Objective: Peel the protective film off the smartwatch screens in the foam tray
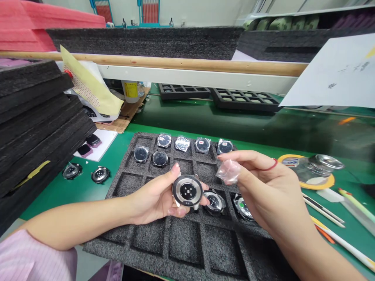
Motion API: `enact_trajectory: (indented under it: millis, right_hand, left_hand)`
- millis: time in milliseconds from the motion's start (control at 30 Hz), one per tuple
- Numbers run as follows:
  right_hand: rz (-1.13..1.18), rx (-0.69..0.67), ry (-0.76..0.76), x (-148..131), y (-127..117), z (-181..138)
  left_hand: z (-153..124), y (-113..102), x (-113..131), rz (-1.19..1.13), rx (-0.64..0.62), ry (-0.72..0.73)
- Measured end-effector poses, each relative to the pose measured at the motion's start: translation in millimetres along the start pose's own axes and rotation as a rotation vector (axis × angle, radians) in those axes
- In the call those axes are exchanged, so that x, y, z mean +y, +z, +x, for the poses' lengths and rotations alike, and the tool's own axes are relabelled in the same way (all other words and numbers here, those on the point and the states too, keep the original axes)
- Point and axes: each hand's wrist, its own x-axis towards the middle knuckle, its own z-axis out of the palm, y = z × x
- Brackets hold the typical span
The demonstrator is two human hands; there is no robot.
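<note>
My left hand (158,191) grips a round watch body (188,191) with its sensor back facing up. Between the thumb and fingers of my right hand (263,187) is a crumpled piece of clear plastic film (229,171), apart from the watch. Below both hands lies a dark foam tray (184,242) with square pockets. Several watch bodies sit in its far rows, such as one watch (202,144) with film over its face. Two more lie under my hands: a watch showing its back (215,201) and another with a green dot (242,205), partly hidden by my right hand.
Two watches (100,174) lie on the green table left of the tray, near square watches on white paper (99,145). Stacked foam trays (35,125) rise at the left. A metal-topped dispenser (322,166), tape roll (288,160) and pen-like tools (324,210) lie right. A shelf (187,76) crosses ahead.
</note>
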Motion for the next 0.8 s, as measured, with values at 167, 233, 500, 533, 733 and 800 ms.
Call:
enact_trajectory:
  millis: [167,233,500,533,733,800]
  right_hand:
    - [0.016,-0.015,-0.012,0.2,1.2,1.1]
    - [0.014,-0.018,-0.014,1.2,0.8,1.1]
    - [0.023,-0.022,-0.051,8.6,-2.7,2.0]
    - [0.018,-0.022,-0.034,9.0,-2.7,2.1]
    - [-0.031,0.003,-0.024,7.1,0.0,1.1]
    - [-0.043,0.005,-0.050,4.9,2.6,-0.6]
  left_hand:
    - [-0.4,0.4,0.5,-0.010,0.007,-0.007]
    - [-0.2,0.4,1.0,-0.013,0.009,-0.008]
    - [1.6,-0.4,1.4,-0.007,0.019,-0.010]
    - [1.5,-0.3,1.3,-0.004,0.022,-0.011]
    - [0.3,1.1,1.5,0.003,0.036,-0.012]
    - [0.1,1.7,1.6,0.009,0.043,-0.013]
